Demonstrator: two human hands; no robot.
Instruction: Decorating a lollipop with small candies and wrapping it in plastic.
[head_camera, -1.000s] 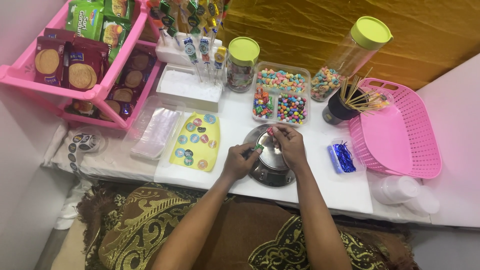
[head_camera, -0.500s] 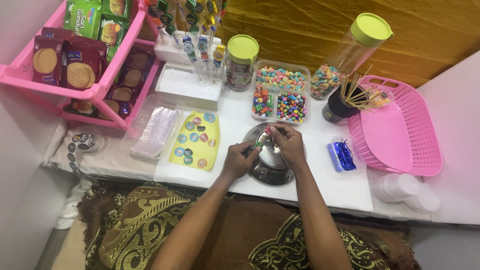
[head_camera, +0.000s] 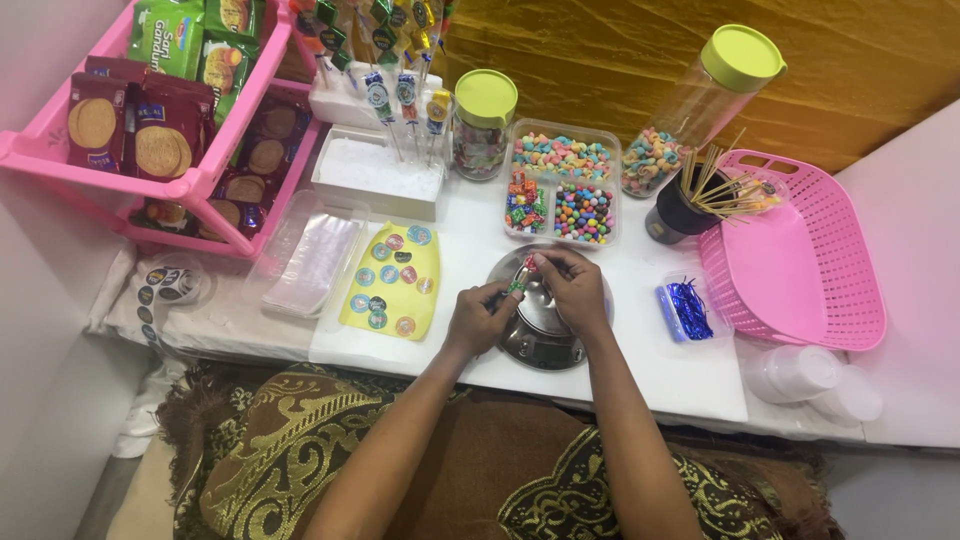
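Both hands meet over the steel scale (head_camera: 540, 335) at table centre. The left hand (head_camera: 480, 318) and right hand (head_camera: 572, 290) pinch a small wrapped sweet (head_camera: 521, 278) between fingertips; it may be on a stick. Candy tray (head_camera: 562, 185) sits at twelve o'clock, sticker sheet (head_camera: 393, 280) at nine.

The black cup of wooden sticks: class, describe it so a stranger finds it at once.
Start at the pink basket on the right of the white table. Touching its left rim stands the black cup, between basket and candy tray. Only it bristles with thin wooden sticks.
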